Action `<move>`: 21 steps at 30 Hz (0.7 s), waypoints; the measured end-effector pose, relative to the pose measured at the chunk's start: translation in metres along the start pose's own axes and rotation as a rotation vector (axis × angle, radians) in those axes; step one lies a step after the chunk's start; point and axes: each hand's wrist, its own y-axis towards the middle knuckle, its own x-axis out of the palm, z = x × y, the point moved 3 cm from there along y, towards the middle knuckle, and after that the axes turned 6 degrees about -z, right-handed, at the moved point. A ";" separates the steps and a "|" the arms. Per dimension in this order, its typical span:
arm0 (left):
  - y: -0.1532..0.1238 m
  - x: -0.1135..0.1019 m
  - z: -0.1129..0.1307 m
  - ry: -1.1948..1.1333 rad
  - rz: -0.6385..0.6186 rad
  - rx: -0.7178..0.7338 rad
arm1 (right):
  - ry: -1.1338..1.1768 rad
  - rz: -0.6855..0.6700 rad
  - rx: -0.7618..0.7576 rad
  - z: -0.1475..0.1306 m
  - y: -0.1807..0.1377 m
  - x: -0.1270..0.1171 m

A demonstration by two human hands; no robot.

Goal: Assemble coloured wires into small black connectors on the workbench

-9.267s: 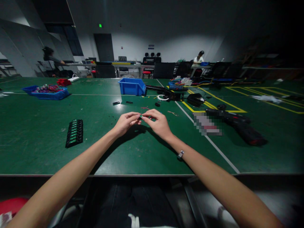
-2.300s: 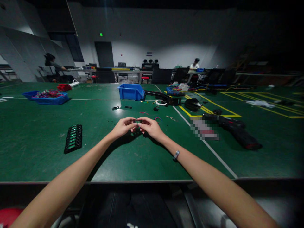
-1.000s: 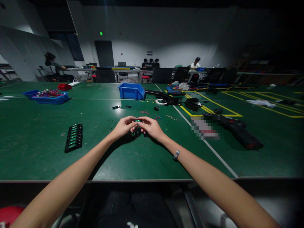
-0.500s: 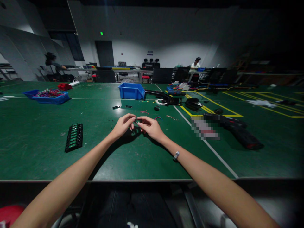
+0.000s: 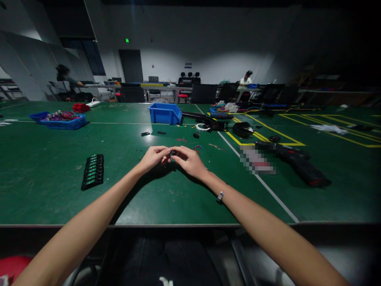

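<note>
Both hands meet just above the green tabletop (image 5: 44,167), fingertips together. The left hand (image 5: 152,158) is curled narrow, thumb and forefinger pinched on a small dark part (image 5: 172,152), and the right hand (image 5: 189,160) pinches the same part from the other side, its remaining fingers folded under. The part sits between the two sets of fingertips, held off the tabletop; it is too small and dim to make out its detail. A wristband (image 5: 220,196) circles the right wrist.

Just beyond the right hand lies a short loop of red and blue wire (image 5: 197,147), and a little farther a red wire (image 5: 180,140). Well to the left of the left hand a black tray of green pieces (image 5: 93,171) lies flat. Beyond the hands, two small dark pieces (image 5: 145,134) lie apart on the tabletop, and behind them stands a blue bin (image 5: 165,113). Far off to the left of the left hand a shallow blue tray (image 5: 59,120) holds a heap of coloured bits. To the right of the right hand, past a white line, a black power tool (image 5: 300,167) lies on its side, and beyond it, near the bin, sits a white tape roll (image 5: 202,127). Another person sits at a far bench (image 5: 246,78) across the room
</note>
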 end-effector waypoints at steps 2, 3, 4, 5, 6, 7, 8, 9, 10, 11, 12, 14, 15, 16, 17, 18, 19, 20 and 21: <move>0.000 -0.001 -0.001 -0.005 -0.009 0.005 | -0.010 -0.003 -0.003 0.000 0.000 0.000; 0.001 -0.001 -0.002 -0.007 -0.011 0.006 | -0.013 -0.004 -0.005 0.000 0.000 -0.001; 0.001 -0.001 -0.003 -0.008 -0.011 0.006 | -0.016 -0.004 -0.008 0.000 -0.001 -0.001; 0.001 -0.001 -0.003 -0.010 -0.009 0.004 | -0.019 -0.003 -0.009 0.000 -0.001 -0.001; 0.001 -0.002 -0.004 -0.011 -0.005 0.002 | -0.022 -0.003 -0.009 0.000 -0.001 -0.001; 0.001 -0.002 -0.004 -0.014 -0.001 0.000 | -0.025 -0.004 -0.004 0.000 -0.001 -0.001; 0.001 -0.002 -0.003 -0.018 0.003 -0.001 | -0.026 -0.007 0.003 0.000 -0.001 -0.001; 0.001 -0.001 -0.003 -0.023 0.007 -0.003 | -0.026 -0.010 0.013 0.000 -0.001 -0.001; 0.001 -0.001 -0.003 -0.029 0.010 -0.006 | -0.025 -0.013 0.023 0.000 -0.001 0.000; 0.001 0.000 -0.003 -0.035 0.014 -0.009 | -0.022 -0.015 0.030 0.000 -0.001 0.000; 0.001 0.000 -0.003 -0.041 0.016 -0.014 | -0.019 -0.016 0.035 0.000 -0.001 0.000; 0.002 0.001 -0.004 -0.054 0.022 -0.027 | -0.012 -0.015 0.037 0.000 -0.001 0.000; 0.002 0.002 -0.006 -0.065 0.027 -0.034 | -0.009 -0.014 0.037 0.000 -0.001 0.000; 0.003 0.002 -0.007 -0.079 0.038 -0.039 | -0.006 -0.013 0.035 0.000 -0.001 0.000; 0.003 0.001 -0.008 -0.093 0.054 -0.039 | -0.005 -0.013 0.032 0.000 -0.001 0.000; 0.004 0.001 -0.009 -0.105 0.076 -0.033 | -0.004 -0.012 0.027 0.000 0.000 0.000; 0.004 -0.001 -0.009 -0.112 0.103 -0.023 | -0.003 -0.008 0.022 0.000 0.000 0.000; 0.005 -0.002 -0.010 -0.113 0.130 -0.009 | -0.001 -0.003 0.017 0.000 0.000 0.000; 0.005 -0.004 -0.010 -0.108 0.157 0.004 | 0.002 0.002 0.015 0.000 0.000 0.000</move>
